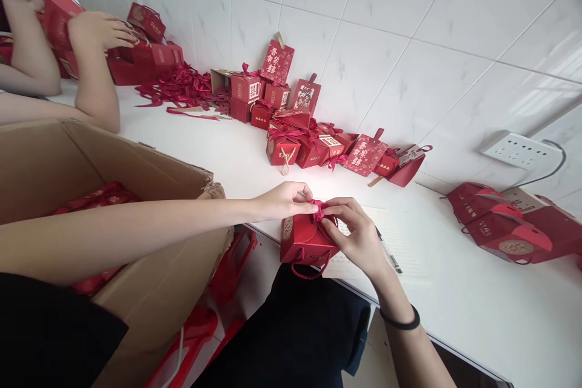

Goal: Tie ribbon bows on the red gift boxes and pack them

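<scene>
A red gift box [309, 237] with a cord handle rests at the table's front edge, over a lined sheet of paper [400, 230]. On its top is a red ribbon knot [317, 211]. My left hand [287, 201] comes in from the left and pinches the ribbon between thumb and finger. From the right, my right hand [357, 231] has its fingertips on the other side of the ribbon, its thumb lying against the box lid. A pen [388, 251] lies on the paper beside my right wrist.
Small red boxes [282, 150] and a ribbon pile [186, 85] line the wall. An open cardboard box [168, 170] stands at left. Another person's hands [97, 30] hold red packaging at upper left. Red boxes [511, 233] and a power strip [521, 148] are at right.
</scene>
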Demonstrator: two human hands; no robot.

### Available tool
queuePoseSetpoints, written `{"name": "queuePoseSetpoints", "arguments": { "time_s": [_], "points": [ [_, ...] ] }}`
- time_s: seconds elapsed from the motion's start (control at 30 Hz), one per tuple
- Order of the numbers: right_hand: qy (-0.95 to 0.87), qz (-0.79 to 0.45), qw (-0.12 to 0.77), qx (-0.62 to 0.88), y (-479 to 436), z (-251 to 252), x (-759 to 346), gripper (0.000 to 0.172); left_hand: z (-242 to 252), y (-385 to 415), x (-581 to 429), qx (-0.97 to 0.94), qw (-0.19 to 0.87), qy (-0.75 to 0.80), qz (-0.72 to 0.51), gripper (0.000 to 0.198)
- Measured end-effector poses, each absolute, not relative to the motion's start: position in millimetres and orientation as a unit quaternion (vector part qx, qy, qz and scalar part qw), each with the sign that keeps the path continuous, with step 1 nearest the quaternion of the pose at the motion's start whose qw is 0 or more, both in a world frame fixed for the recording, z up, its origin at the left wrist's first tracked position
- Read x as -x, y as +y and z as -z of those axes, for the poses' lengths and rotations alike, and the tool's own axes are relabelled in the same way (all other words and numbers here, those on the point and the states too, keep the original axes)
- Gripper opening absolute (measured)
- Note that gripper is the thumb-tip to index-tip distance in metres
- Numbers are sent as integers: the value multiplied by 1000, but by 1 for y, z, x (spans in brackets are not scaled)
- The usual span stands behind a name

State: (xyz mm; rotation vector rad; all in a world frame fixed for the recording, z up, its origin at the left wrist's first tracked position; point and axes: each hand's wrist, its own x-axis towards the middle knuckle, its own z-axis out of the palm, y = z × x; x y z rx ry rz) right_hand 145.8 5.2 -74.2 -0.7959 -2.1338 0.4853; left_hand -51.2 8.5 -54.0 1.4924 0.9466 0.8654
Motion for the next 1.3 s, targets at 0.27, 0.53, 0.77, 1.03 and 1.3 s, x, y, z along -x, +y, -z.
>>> {"name": "queuePoseSetpoints", "arguments": {
  "time_s": [0.27,0.53,0.77,1.03,1.3],
  "points": [
    [-845,-147,411,310,7,77,-144,8,57,10,52,-634,552,393,-372,22],
    [-869,-24,424,256,2,75,-143,8,53,5,49,-649,510,419,-379,18],
    [-869,-9,422,258,2,70,-153,12,45,-4,55,-732,383,438,-354,16],
    [-883,-9,385,269,0,74,-164,13,47,-16,68,-747,345,473,-314,21],
    [-890,17,354,287,-3,76,-173,12,50,-24,71,-715,405,501,-272,23]
  ]
}}
